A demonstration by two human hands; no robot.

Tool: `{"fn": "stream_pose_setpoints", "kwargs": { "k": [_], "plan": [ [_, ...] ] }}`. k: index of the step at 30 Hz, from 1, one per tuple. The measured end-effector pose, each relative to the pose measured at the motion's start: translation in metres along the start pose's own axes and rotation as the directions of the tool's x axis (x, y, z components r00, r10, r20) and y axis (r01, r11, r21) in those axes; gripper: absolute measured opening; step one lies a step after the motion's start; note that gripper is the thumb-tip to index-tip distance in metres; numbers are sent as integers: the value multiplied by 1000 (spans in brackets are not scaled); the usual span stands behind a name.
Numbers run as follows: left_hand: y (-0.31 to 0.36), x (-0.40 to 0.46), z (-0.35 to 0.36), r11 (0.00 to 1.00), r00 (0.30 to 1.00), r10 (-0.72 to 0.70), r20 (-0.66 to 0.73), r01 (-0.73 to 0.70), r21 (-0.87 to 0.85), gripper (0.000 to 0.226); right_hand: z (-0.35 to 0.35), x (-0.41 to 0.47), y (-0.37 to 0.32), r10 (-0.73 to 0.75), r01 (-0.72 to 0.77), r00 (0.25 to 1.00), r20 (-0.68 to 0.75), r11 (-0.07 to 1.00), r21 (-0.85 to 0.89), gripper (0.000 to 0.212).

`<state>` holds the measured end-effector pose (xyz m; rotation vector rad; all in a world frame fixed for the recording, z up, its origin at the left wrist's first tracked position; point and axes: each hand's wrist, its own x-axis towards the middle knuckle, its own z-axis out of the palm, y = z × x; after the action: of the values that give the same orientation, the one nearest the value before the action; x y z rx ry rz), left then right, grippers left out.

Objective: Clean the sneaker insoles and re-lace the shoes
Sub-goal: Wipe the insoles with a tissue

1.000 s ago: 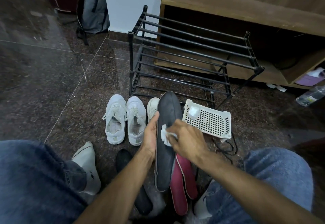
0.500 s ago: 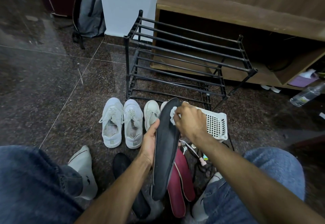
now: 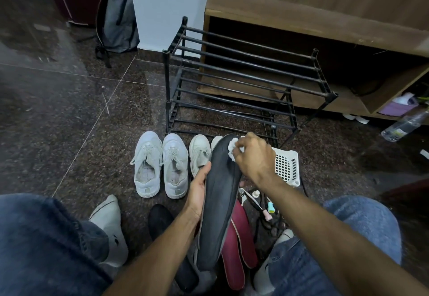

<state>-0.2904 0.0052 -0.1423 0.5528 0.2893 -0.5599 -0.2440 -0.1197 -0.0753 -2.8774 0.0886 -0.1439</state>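
Observation:
My left hand [image 3: 198, 191] grips a long black insole [image 3: 220, 203] by its left edge and holds it upright in front of me. My right hand [image 3: 254, 156] pinches a small white wipe [image 3: 232, 148] against the insole's toe end. Two maroon insoles [image 3: 241, 244] lie on the floor just right of the black one. Another black insole [image 3: 160, 220] lies on the floor to its left. A pair of white sneakers [image 3: 162, 163] stands ahead with laces in. A second white pair [image 3: 199, 151] is partly hidden behind the held insole.
A black metal shoe rack [image 3: 243, 82] stands ahead, before a wooden bench cabinet [image 3: 325, 24]. A white perforated plastic basket [image 3: 286, 163] sits under my right hand. Cords and small items [image 3: 264, 209] lie by my right knee. A plastic bottle [image 3: 404, 126] lies far right, a grey backpack [image 3: 118, 17] far left.
My right hand slid the wipe up the black insole from its middle to the toe end. The left hand kept its hold while the insole tilted more upright.

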Motion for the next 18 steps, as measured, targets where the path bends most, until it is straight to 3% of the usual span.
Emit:
{"fn": "stream_pose_setpoints", "kwargs": {
  "k": [2, 5, 7, 12, 16, 18],
  "plan": [
    [5, 3, -2, 1000, 1000, 15, -15, -15, 1, 46, 2, -17, -3, -107, 106, 993, 54, 994, 38, 20],
    [9, 9, -8, 997, 996, 67, -65, -69, -32, 51, 9, -58, -14, -344, 334, 912, 221, 939, 83, 19],
    [10, 10, -8, 992, 991, 101, -87, -107, -61, 49, 11, -67, -16, -385, 378, 882, 270, 922, 78, 20],
    [8, 6, -3, 997, 1000, 27, 11, -26, -72, 55, 6, -40, -18, -276, 262, 944, 179, 960, 96, 18],
    [4, 2, 0, 998, 995, -57, 79, 57, 2, 61, 0, 0, -21, -28, 24, 999, 25, 990, 137, 18],
    [3, 3, -3, 996, 991, -88, 96, 87, 16, 66, -2, 8, -20, 28, -24, 999, -20, 982, 187, 17]
  ]
}}
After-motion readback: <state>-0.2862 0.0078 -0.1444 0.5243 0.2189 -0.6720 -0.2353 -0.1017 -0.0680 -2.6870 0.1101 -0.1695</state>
